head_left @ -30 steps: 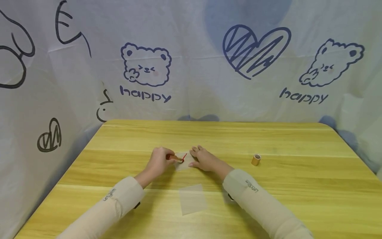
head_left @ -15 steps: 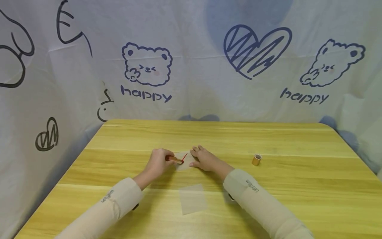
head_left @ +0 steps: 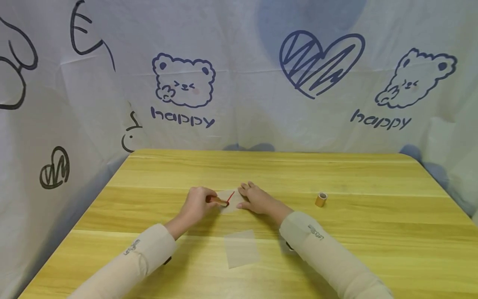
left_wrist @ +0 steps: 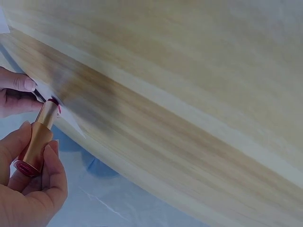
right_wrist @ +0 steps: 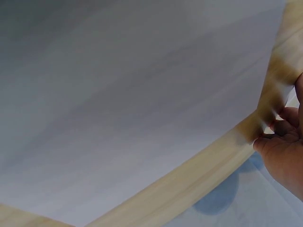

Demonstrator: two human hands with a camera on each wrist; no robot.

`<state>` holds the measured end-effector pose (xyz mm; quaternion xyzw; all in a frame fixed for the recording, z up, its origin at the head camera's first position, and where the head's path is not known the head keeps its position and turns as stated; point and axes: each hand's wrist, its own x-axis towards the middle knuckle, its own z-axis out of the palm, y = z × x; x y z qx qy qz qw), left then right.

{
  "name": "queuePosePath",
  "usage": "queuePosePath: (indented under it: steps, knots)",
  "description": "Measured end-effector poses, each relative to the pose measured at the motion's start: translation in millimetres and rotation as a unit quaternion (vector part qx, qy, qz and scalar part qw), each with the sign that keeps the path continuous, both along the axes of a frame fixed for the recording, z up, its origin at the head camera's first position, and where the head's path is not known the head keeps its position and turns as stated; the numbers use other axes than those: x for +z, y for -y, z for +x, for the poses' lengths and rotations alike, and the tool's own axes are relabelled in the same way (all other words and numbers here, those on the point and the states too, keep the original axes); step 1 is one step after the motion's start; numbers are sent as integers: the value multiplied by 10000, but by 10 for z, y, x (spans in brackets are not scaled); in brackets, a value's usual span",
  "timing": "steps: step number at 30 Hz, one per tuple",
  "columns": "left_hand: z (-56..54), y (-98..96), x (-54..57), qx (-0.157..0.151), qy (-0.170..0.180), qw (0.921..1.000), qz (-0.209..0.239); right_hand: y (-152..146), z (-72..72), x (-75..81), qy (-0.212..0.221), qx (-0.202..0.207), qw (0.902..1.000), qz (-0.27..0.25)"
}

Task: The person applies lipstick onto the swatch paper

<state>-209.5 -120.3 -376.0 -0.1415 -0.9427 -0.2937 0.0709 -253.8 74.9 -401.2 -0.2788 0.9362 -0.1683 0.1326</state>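
Note:
My left hand (head_left: 196,204) grips a gold lipstick (head_left: 213,200) between thumb and fingers, its dark red tip right at a small pale paper sheet (head_left: 229,209). A thin red line (head_left: 231,196) runs on that sheet from near its far edge down to the tip. In the left wrist view, the lipstick (left_wrist: 39,147) tilts away from the palm, its dark red base end toward me. My right hand (head_left: 257,199) rests on the right part of the same sheet, fingers extended and thumb apart. The right wrist view shows the right hand (right_wrist: 284,146) only at its edge.
A second thin, see-through sheet (head_left: 242,250) lies nearer on the wooden table (head_left: 373,232). To the right stands a short gold lipstick cap (head_left: 320,199), hollow end up. Behind the table hangs a white cloth (head_left: 246,104) with drawn bears and hearts.
My left hand has drawn the lipstick slightly toward me and to the left, and the red line has grown a little longer. The right hand stays in place.

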Motion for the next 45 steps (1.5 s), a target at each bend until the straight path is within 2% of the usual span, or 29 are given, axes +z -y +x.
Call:
queuePosePath:
  steps: [4, 5, 7, 11, 12, 17, 26, 36, 45]
  knots:
    - [25, 8, 14, -10, 16, 10000, 7, -14, -27, -36, 86, 15, 9998, -183]
    - [28, 11, 13, -23, 3, 10000, 15, -33, -61, -96, -20, 113, 9996, -252]
    - [34, 17, 10, -46, -11, 10000, 31, -41, -66, -107, -10, 136, 9995, -282]
    - [36, 24, 7, -75, -21, 10000, 26, -43, -42, -82, -14, 148, 9995, -261]
    - [37, 25, 7, -79, -21, 10000, 13, -25, -8, -23, 88, 62, 9997, -215]
    - [56, 32, 14, -61, -11, 10000, -11, -6, 28, 24, 5, 45, 10000, -69]
    - [86, 37, 19, -12, -106, 9999, 41, -7, 23, 19, -37, 81, 9999, -47]
    - [104, 51, 28, -8, 14, 10000, 24, -8, 26, 18, -7, 18, 10000, -61]
    - [99, 100, 22, -123, -155, 9989, 424, -9, 18, 20, -93, 110, 9999, 36]
